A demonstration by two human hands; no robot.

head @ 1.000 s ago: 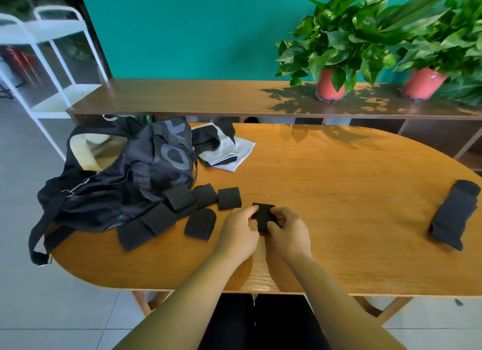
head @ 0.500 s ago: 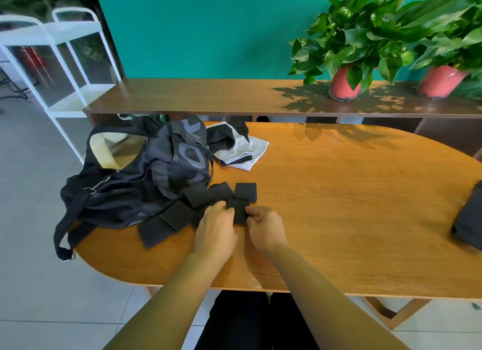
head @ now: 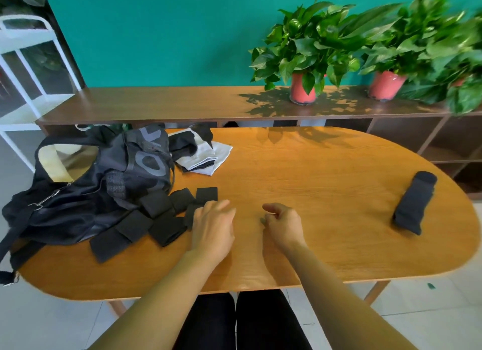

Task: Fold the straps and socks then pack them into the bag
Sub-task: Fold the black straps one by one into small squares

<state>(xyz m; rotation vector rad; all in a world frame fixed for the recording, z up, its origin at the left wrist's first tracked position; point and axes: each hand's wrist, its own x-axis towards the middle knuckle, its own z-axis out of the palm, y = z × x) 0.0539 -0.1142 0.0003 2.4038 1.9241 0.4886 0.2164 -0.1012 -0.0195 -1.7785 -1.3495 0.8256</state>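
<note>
The wood desk (head: 326, 193) is the biggest thing, long and round at its ends. Behind it, at 12 o'clock, runs a dark long shelf (head: 169, 104) against a green wall. One plant (head: 307, 44) in a red pot stands on the shelf at about 1 o'clock. A second plant (head: 417, 42) stands beside it at 2 o'clock.

The black bag (head: 104, 193) lies on the desk at 9 o'clock. It is floppy, its mouth is open, and one strap end hangs over the desk edge. Just beside the bag, at 11 o'clock, lie the white and black socks (head: 206, 154) in a flat heap.

The folded straps (head: 156, 203) are small black squares. They lie in a bunch at 8 o'clock, touching the front of the bag. A black roll (head: 414, 203) lies alone at 3 o'clock, well apart from the rest.

My left grip (head: 212, 229) is at 6 o'clock. Its fingers are apart and nearly straight, and it covers the edge of the nearest strap. My right grip (head: 283, 223) is near it on the bare wood. Its fingers curl loosely and hold nothing.
</note>
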